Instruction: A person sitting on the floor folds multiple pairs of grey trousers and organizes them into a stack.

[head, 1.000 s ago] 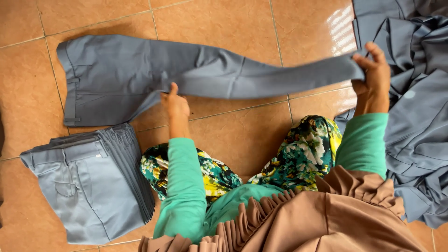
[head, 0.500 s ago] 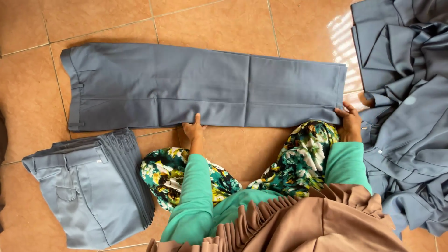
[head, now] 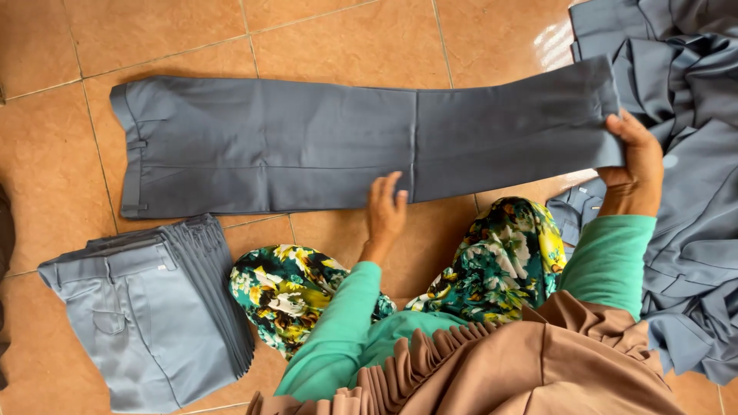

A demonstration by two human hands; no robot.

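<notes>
The left hand (head: 386,209) presses flat mid-leg and the right hand (head: 635,157) pinches the hem of soft, light, floppy trousers (head: 307,146).

Packages: none in view. Signs: none. Screens: none.

Labels: one possible item.
- Small white rectangular tag (head: 159,267), light against pale grey-blue cloth.
- Location: top face of stack of folded pale grey-blue trousers (head: 146,323), near waistband edge, at 1 o'clock from stack centre.
- Stack position: 8 o'clock in frame, on orange tiled floor; at 7 o'clock from spread grey-blue cloth trousers (head: 307,146).
- Tag too small to confirm as sewn label or sticker; markings not discernible.
</notes>
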